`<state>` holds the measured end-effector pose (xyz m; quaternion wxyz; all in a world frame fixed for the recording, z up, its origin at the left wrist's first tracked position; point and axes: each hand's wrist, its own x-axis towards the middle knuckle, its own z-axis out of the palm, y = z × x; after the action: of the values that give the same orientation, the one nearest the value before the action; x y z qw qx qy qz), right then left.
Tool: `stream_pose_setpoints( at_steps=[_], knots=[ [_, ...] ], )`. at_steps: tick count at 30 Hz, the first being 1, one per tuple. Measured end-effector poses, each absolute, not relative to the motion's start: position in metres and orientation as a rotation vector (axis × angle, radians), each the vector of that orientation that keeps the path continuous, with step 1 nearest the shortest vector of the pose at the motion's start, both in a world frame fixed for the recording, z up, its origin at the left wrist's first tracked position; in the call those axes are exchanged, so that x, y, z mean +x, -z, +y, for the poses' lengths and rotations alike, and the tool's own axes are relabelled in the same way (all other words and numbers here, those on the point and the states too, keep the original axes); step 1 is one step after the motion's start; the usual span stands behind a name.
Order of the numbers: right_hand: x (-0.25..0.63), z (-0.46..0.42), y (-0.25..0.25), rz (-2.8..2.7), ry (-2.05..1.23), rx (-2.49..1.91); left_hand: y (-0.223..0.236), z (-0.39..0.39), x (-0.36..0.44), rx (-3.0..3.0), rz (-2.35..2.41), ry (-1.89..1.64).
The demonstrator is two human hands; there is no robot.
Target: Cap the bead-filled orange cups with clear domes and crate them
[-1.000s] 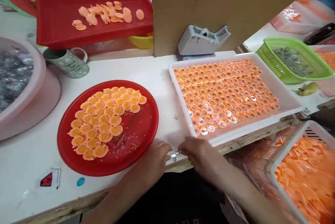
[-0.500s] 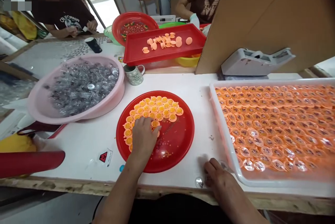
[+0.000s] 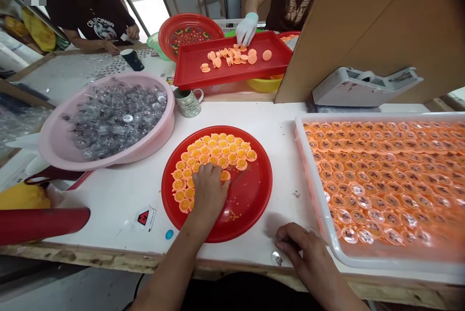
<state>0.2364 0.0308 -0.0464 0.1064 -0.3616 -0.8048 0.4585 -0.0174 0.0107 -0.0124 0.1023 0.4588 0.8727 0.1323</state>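
Note:
My left hand point(image 3: 209, 192) rests on the round red plate point(image 3: 254, 194), fingers curled over the small orange cups point(image 3: 218, 152) filled with yellow beads; what they pinch is hidden. My right hand point(image 3: 307, 253) lies near the table's front edge, fingers bent down next to a small clear plastic lid point(image 3: 276, 257) on the white tabletop. It sits just left of the white tray point(image 3: 323, 219) packed with several lidded orange cups point(image 3: 381, 165).
A pink basin point(image 3: 47, 151) of clear lids stands at the left, a mug point(image 3: 189, 102) behind the plate. A red tray point(image 3: 189, 71) with orange toy cups is at the back, a co-worker's gloved hand point(image 3: 247, 27) on it. A tape dispenser point(image 3: 363, 85) and cardboard wall point(image 3: 381, 25) stand at the right.
The view swung left and up. My left hand moved from the table edge onto the red plate's cups. My right hand stayed by the clear lid. The gloved hand reached onto the red tray.

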Motion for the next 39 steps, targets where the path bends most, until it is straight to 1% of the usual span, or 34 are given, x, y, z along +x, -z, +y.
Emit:
stream_pose_setpoints(
  at_steps=[4,7,14,17,21,24,27,30,32,36,39],
  knots=[
    [0.231,0.032,0.044,-2.163,-1.379,-1.213,0.012,0.011,-0.001,1.453,2.430,-0.401],
    [0.228,0.031,0.047,-1.994,-1.473,-1.309,0.013,0.012,0.008,1.467,2.379,-0.406],
    [0.222,0.035,0.044,-1.646,-1.742,-1.261,0.012,0.010,0.015,1.502,2.289,-0.448],
    [0.216,0.046,0.034,-1.500,-1.873,-1.171,0.001,0.001,0.014,1.563,2.066,-0.591],
    [0.201,0.065,0.026,-1.437,-1.939,-1.060,-0.011,-0.012,0.010,1.504,1.715,-0.800],
    [0.185,0.071,0.026,-1.412,-2.033,-0.985,-0.014,-0.018,0.009,1.338,1.649,-0.871],
    [0.173,0.067,0.025,-1.364,-2.135,-0.914,-0.012,-0.023,0.010,1.064,1.571,-1.025],
    [0.171,0.061,0.025,-1.392,-2.140,-0.904,-0.007,-0.026,0.008,0.875,1.434,-1.176],
    [0.173,0.059,0.024,-1.443,-2.114,-0.920,-0.004,-0.028,0.005,0.819,1.390,-1.217],
    [0.178,0.060,0.020,-1.541,-2.017,-0.949,-0.002,-0.028,0.002,0.661,1.363,-1.193],
    [0.180,0.061,0.012,-1.746,-1.899,-0.886,-0.004,-0.026,0.005,0.660,1.356,-1.106]
  ],
)
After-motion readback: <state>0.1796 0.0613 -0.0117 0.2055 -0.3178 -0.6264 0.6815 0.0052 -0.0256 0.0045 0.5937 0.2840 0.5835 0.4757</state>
